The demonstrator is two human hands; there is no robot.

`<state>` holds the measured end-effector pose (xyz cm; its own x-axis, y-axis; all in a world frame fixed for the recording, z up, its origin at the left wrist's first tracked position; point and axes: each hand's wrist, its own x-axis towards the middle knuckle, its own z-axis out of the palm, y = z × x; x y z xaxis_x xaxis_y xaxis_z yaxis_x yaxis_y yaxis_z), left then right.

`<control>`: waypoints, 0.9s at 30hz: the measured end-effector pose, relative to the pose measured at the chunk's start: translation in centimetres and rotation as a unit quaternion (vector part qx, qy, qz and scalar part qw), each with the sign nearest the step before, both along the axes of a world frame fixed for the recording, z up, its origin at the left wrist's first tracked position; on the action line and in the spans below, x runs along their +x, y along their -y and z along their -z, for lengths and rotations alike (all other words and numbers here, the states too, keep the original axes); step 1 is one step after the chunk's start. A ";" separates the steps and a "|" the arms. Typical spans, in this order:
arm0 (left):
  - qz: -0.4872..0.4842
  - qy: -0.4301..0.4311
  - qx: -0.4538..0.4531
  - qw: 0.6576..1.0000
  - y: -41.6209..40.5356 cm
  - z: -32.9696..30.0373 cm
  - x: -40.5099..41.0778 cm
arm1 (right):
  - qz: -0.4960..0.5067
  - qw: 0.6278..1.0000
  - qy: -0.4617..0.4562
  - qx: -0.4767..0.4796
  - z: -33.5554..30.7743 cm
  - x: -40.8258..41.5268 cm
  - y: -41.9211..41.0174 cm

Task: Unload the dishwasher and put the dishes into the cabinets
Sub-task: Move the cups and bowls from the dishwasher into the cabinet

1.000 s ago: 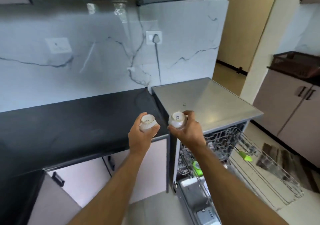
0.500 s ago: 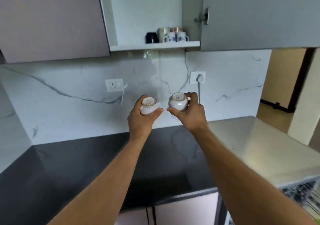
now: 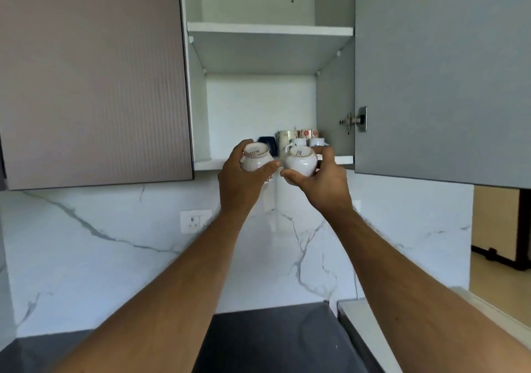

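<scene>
The left hand grips a white cup held upside down, its base reading "SISTA". The right hand grips a second white cup, also inverted; the print on its base is too small to read. Both cups sit just beside each other, in front of the lower shelf of an open wall cabinet, where mugs crowd the right side and the left stands bare. The cabinet door hangs open at right. Below are a marble backsplash and a dark countertop.
</scene>
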<state>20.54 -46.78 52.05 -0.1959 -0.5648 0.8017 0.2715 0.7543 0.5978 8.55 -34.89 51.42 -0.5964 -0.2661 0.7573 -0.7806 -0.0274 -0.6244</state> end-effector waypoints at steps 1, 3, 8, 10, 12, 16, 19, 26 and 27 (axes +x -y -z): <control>-0.008 0.002 -0.007 1.000 0.6 -0.9 -0.8 | -0.001 1.000 -0.007 -0.004 -0.8 -0.7 0.6; -0.019 0.004 -0.015 1.000 1.9 -2.7 -2.6 | -0.002 1.000 -0.019 -0.020 -2.6 -2.4 1.7; -0.023 0.014 -0.001 1.000 5.4 -6.0 -6.3 | -0.002 1.000 -0.021 -0.016 -6.5 -6.7 4.8; -0.033 0.020 0.019 0.999 7.3 -6.9 -8.1 | 0.001 1.000 -0.012 -0.001 -7.7 -8.6 6.0; -0.037 0.044 0.049 0.997 9.1 -7.6 -9.8 | 0.002 1.000 -0.010 0.017 -8.5 -10.2 7.1; -0.043 0.111 0.080 0.990 12.2 -8.9 -13.1 | -0.008 0.999 -0.023 0.024 -9.8 -13.4 10.3; -0.034 0.143 0.096 0.984 14.2 -10.2 -14.8 | -0.003 0.998 -0.032 0.060 -11.2 -14.3 12.2; -0.024 0.255 0.099 0.961 18.6 -12.5 -17.5 | 0.000 0.986 -0.063 0.154 -15.7 -17.0 18.1; -0.020 0.272 0.096 0.957 18.9 -12.5 -17.7 | 0.004 0.984 -0.061 0.165 -16.0 -17.3 18.5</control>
<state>2.80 -65.69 64.58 -0.5298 -0.7075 0.4677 -0.1461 0.6194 0.7714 -8.72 -53.42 67.39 -0.5100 -0.5055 0.6960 -0.8493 0.1674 -0.5007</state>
